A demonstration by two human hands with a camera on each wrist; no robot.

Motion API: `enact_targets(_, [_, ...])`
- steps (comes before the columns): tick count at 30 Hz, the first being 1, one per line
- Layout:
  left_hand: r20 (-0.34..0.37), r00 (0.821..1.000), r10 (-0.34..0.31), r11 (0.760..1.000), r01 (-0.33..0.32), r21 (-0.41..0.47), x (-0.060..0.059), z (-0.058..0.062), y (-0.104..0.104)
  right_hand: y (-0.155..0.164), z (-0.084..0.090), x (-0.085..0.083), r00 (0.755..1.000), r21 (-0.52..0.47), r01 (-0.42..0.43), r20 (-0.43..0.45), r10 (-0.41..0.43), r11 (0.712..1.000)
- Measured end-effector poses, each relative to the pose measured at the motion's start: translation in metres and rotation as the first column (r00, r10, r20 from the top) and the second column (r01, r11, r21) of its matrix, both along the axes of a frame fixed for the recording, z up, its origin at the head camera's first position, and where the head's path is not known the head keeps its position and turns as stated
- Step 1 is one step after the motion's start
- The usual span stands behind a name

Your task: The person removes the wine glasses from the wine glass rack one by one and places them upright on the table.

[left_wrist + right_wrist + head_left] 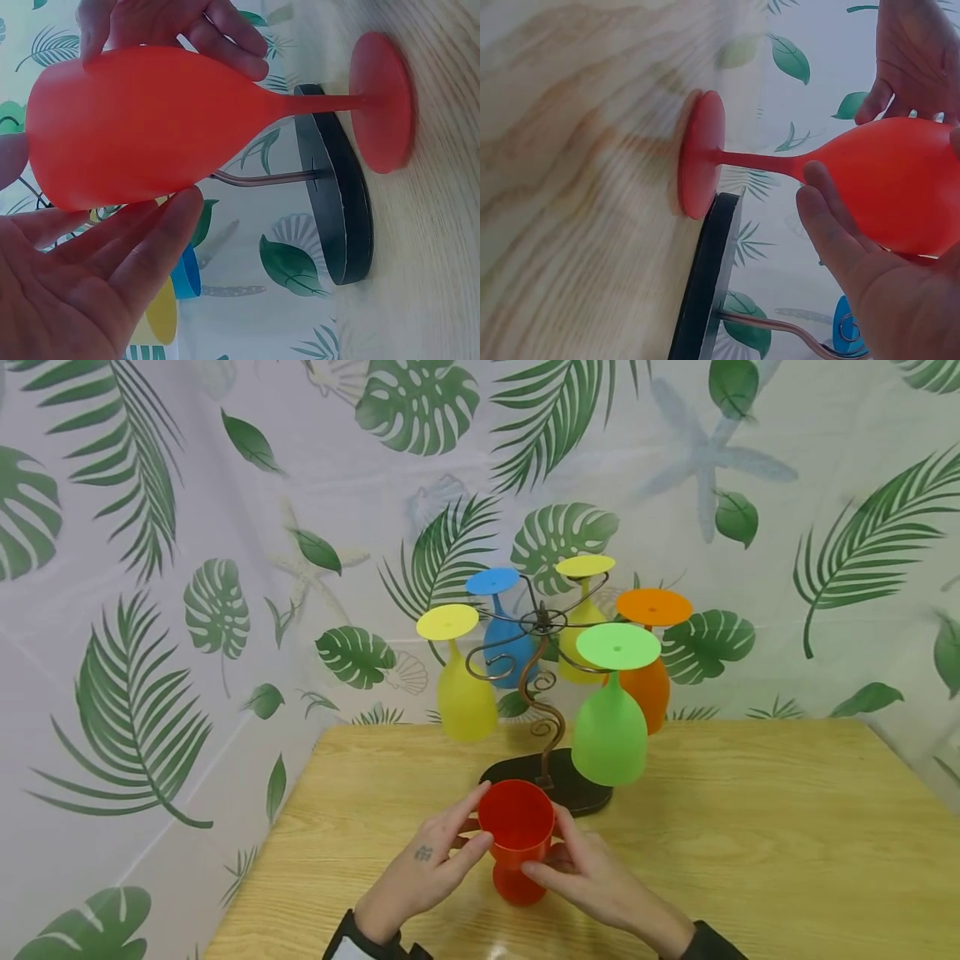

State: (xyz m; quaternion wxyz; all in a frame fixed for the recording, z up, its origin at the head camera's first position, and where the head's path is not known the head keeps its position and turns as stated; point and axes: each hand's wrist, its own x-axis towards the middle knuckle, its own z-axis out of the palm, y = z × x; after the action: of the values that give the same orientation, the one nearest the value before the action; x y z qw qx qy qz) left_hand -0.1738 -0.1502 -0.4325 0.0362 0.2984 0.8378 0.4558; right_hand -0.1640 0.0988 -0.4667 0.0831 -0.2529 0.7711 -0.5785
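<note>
A red plastic goblet stands upright on the wooden table, its foot flat on the wood. My left hand cups the left side of the bowl, fingers lying along it and the thumb near the rim. My right hand holds the right side, with its fingers pressed to the bowl. Both hands grip the goblet just in front of the rack's dark base.
A curly metal rack stands behind the goblet. Several goblets hang upside down from it: yellow, blue, a second yellow, orange and green. A leaf-print curtain walls in the table.
</note>
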Motion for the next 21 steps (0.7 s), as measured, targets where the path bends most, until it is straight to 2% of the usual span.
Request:
enact_targets(9, [0.001, 1.000, 0.000, 0.999, 0.000, -0.052, -0.0048, -0.0011, -0.0006, 0.0005, -0.0019, -0.0020, 1.000, -0.013, -0.018, -0.007, 0.018, 1.000])
enact_targets(21, [0.016, 1.000, 0.000, 0.998, 0.001, -0.069, -0.0087, -0.0048, -0.0014, 0.0004, -0.0034, -0.0037, 1.000, 0.006, -0.005, 0.028, 0.005, 1.000])
